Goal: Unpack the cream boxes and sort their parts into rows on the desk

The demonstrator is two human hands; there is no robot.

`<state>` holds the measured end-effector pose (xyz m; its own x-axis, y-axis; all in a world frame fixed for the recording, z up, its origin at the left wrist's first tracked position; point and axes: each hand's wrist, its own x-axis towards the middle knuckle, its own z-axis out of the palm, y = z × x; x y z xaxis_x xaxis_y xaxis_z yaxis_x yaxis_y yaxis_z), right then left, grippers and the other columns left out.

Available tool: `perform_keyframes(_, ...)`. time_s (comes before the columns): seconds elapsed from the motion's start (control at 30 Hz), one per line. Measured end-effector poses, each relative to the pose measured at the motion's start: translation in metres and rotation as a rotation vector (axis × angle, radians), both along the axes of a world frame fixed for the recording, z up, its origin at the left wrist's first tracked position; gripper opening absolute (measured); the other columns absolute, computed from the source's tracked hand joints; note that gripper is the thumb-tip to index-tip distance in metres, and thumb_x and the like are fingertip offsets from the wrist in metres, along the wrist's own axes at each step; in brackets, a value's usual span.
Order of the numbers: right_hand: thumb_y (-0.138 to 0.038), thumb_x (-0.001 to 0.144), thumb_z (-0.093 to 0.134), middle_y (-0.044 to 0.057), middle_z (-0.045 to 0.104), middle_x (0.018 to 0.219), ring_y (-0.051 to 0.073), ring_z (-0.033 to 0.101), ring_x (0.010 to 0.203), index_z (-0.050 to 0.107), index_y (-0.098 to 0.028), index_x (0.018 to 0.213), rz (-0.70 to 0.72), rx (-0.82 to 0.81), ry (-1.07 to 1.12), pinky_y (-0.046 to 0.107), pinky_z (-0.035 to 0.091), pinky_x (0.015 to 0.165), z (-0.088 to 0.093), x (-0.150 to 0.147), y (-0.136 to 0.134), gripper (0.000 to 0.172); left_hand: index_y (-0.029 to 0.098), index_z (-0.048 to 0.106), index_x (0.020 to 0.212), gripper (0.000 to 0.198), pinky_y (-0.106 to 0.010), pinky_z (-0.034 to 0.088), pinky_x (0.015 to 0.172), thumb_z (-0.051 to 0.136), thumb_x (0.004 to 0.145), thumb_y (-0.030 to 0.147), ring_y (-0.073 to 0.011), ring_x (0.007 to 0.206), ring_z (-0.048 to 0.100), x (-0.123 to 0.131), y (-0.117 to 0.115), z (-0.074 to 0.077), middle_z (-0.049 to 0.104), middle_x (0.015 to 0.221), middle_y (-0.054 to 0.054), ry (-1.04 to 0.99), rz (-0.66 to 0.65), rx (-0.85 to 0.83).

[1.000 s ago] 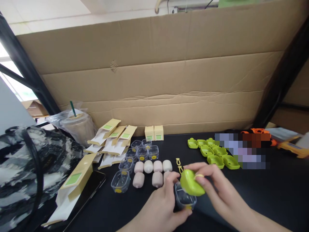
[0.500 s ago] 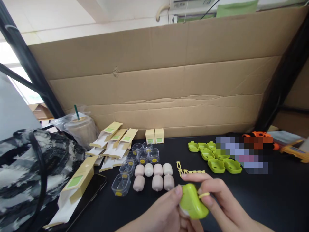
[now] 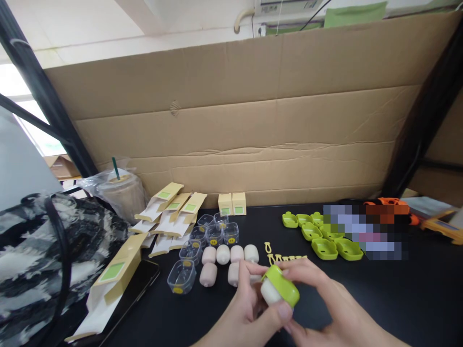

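Observation:
A white rounded piece [image 3: 269, 292] with a green cover [image 3: 283, 285] partly around it is held between both hands near the bottom of the view. My left hand [image 3: 249, 308] grips it from the left, thumb on its lower edge. From the right, my right hand [image 3: 321, 294] has fingers on top of the green cover and its thumb below. Just beyond the hands lie small yellow loops [image 3: 267, 247] in a row. Pale rounded pieces [image 3: 208, 274] stand in two rows to the left, some partly hidden by my left hand.
Clear cups [image 3: 182, 276], opened cartons [image 3: 115, 272] and a phone [image 3: 144, 279] lie on the left. Two small boxes [image 3: 238, 203] stand at the back. Green covers [image 3: 324, 248] are at right. A bagged drink [image 3: 123, 195] is beside a black-and-white fabric item [image 3: 90, 236].
The green cover has turned, and more of the white piece shows. My left thumb has moved to its lower edge. The yellow loop at my right fingers is no longer visible.

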<state>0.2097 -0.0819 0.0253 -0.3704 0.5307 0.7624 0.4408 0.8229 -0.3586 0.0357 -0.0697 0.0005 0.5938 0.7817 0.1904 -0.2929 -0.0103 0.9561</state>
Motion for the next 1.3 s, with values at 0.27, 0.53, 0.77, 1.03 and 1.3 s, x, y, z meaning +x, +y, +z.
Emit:
perform_keyframes(0.27,-0.011,0.076,0.051,0.005,0.064,0.105,0.019,0.065,0.099,0.043,-0.026,0.12,-0.108,-0.046,-0.036,0.021,0.056,0.077,-0.008,0.0,-0.009,0.047,0.023,0.026,0.101,0.049,-0.026,0.034,0.072,0.066,0.08,0.044,-0.0102,0.082,0.049,0.002,0.003,-0.007,0.051,0.1,-0.003,-0.007,-0.038,0.042)
perform_keyframes(0.53,-0.007,0.074,0.048,0.006,0.064,0.103,0.017,0.066,0.095,0.045,-0.023,0.116,-0.024,-0.025,-0.018,0.021,0.055,0.079,-0.008,-0.005,-0.005,0.045,0.023,0.028,0.098,0.051,-0.024,0.037,0.068,0.07,0.076,0.041,-0.0085,0.076,0.05,0.008,-0.014,-0.001,0.056,0.097,-0.003,-0.048,0.139,-0.048)
perform_keyframes(0.77,-0.005,0.07,0.045,0.007,0.061,0.103,0.02,0.066,0.094,0.041,-0.025,0.114,-0.008,-0.053,0.002,0.027,0.057,0.075,-0.009,-0.013,-0.002,0.048,0.024,0.029,0.095,0.042,-0.025,0.042,0.069,0.067,0.079,0.034,-0.0111,0.079,0.056,0.014,-0.012,0.001,0.054,0.099,-0.003,0.017,0.219,-0.004)
perform_keyframes(1.03,-0.002,0.068,0.048,0.008,0.054,0.115,0.021,0.06,0.107,0.038,-0.026,0.124,0.055,-0.163,-0.009,0.032,0.052,0.088,0.0,-0.009,0.004,0.062,0.023,0.033,0.104,0.034,-0.027,0.04,0.077,0.059,0.083,0.031,-0.0137,0.085,0.05,0.001,-0.002,0.012,0.052,0.096,-0.002,0.152,0.173,0.086)
perform_keyframes(1.3,-0.001,0.069,0.056,0.005,0.054,0.117,0.02,0.057,0.11,0.044,-0.029,0.119,0.147,-0.339,0.052,0.031,0.052,0.089,0.003,-0.004,0.009,0.058,0.023,0.032,0.114,0.037,-0.033,0.038,0.087,0.054,0.086,0.036,-0.0201,0.105,0.049,-0.009,0.002,0.016,0.051,0.105,-0.005,0.25,0.087,0.138)
